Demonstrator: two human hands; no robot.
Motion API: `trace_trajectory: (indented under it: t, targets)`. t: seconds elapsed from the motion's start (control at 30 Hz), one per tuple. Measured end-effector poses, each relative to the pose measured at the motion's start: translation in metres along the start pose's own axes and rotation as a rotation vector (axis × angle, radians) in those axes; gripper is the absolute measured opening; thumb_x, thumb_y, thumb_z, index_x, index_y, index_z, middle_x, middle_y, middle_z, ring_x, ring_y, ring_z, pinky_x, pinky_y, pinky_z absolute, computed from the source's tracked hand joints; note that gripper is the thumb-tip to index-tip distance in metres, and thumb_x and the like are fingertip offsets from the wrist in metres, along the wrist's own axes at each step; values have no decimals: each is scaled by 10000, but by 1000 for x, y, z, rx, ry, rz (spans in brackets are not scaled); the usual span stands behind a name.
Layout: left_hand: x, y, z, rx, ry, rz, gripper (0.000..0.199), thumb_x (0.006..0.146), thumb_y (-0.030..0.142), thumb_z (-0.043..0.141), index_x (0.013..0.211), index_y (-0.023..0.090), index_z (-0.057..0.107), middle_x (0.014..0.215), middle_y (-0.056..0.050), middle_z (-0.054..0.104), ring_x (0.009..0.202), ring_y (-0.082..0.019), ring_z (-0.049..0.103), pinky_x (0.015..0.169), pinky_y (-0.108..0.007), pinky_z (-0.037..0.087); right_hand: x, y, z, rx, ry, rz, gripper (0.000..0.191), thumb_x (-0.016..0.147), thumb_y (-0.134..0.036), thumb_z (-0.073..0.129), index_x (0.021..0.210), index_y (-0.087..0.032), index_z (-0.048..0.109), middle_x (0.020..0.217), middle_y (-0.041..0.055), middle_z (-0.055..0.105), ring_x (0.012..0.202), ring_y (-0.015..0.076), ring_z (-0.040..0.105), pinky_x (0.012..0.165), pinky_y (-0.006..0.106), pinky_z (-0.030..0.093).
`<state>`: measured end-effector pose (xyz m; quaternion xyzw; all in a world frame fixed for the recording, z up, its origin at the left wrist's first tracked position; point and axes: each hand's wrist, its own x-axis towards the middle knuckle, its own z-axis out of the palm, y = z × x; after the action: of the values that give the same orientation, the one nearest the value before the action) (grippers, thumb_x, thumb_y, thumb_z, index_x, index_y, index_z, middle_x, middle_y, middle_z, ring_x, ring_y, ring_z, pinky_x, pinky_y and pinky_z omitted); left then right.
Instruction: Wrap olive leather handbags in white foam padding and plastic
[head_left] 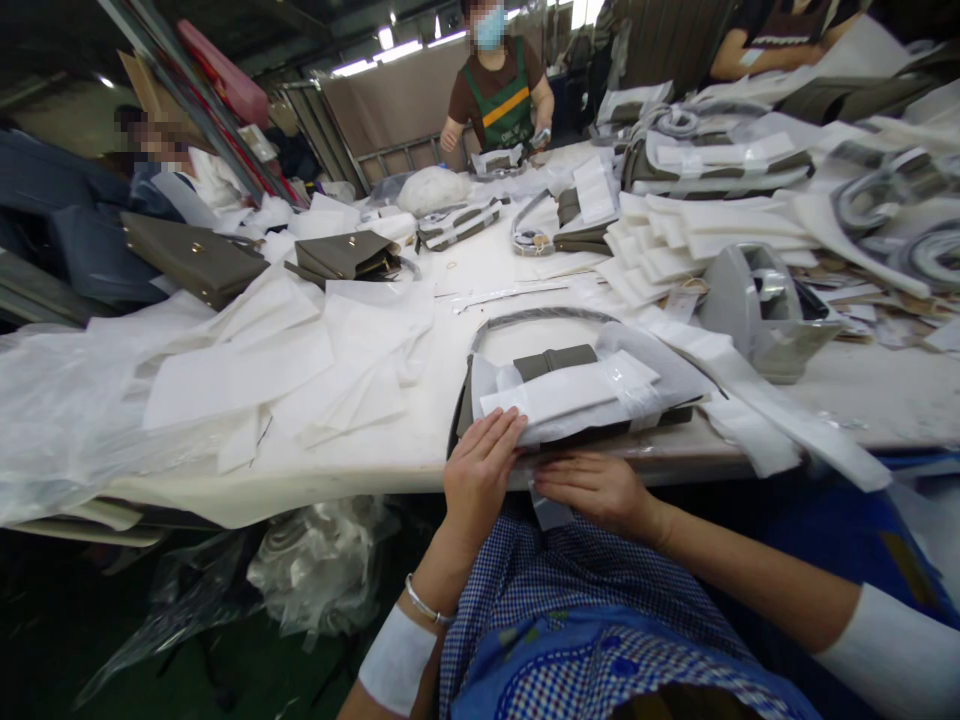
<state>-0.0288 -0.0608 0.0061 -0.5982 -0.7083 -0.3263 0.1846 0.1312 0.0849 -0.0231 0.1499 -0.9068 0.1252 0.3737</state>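
A dark olive handbag (pixel 559 362) lies at the table's front edge, its handle (pixel 544 314) wrapped in see-through film and arching away from me. White foam sheets (pixel 574 390) cover its upper face, with a strip of shiny tape (pixel 628 376) across them on the right. My left hand (pixel 480 465) rests on the bag's near left side, fingers stretched out and touching the foam. Just below the bag's near edge is my right hand (pixel 600 490), fingers pressed together on a piece of see-through tape (pixel 553 510) that hangs down.
A grey tape dispenser (pixel 754 300) stands right of the bag. White foam sheets (pixel 240 370) spread over the left of the table (pixel 420 470). More olive bags (pixel 349 255) lie farther back. Foam strips (pixel 697 235) are stacked at right. A co-worker (pixel 499 90) stands across the table.
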Motion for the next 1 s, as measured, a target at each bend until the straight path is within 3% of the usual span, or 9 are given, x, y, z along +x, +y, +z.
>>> trace_trajectory:
  t: [0.2, 0.37, 0.7, 0.87, 1.0]
  targets:
    - [5, -4, 6, 23, 68, 33, 409, 963, 148, 557, 1359, 254, 572, 1317, -31, 659, 1260, -204, 594, 1079, -409, 495, -6, -32, 2, 78, 2, 84, 301, 953, -100, 465, 1112, -193, 704, 1064, 51, 769, 978, 168, 729, 905, 344, 599]
    - [0, -7, 11, 45, 78, 56, 416, 969, 127, 536, 1363, 254, 568, 1320, -37, 657, 1268, -204, 587, 1080, -408, 485, 6, -38, -10, 73, -1, 91, 305, 936, -82, 463, 1093, -179, 706, 1056, 48, 770, 962, 169, 731, 895, 338, 599]
    - [-13, -4, 19, 123, 97, 71, 431, 965, 142, 546, 1388, 227, 544, 1350, -72, 637, 1294, -228, 553, 1106, -412, 444, 75, -10, -49, -37, -28, 28, 225, 933, -101, 518, 1009, -194, 708, 948, 9, 778, 845, 155, 731, 826, 319, 587]
    - [-8, 2, 16, 110, 160, -12, 283, 932, 149, 605, 1194, 237, 667, 1145, -71, 688, 1091, -212, 628, 988, -366, 520, 99, 12, -47, -63, -38, 60, 144, 916, -153, 604, 956, -224, 722, 893, -24, 775, 778, 145, 722, 830, 317, 553]
    - [-3, 2, 12, 99, 172, -71, 148, 912, 111, 607, 1001, 195, 692, 982, -62, 690, 931, -191, 633, 853, -302, 556, 109, 33, -34, -102, -46, 198, 83, 862, -178, 680, 837, -225, 744, 817, -29, 769, 776, 167, 719, 789, 311, 532]
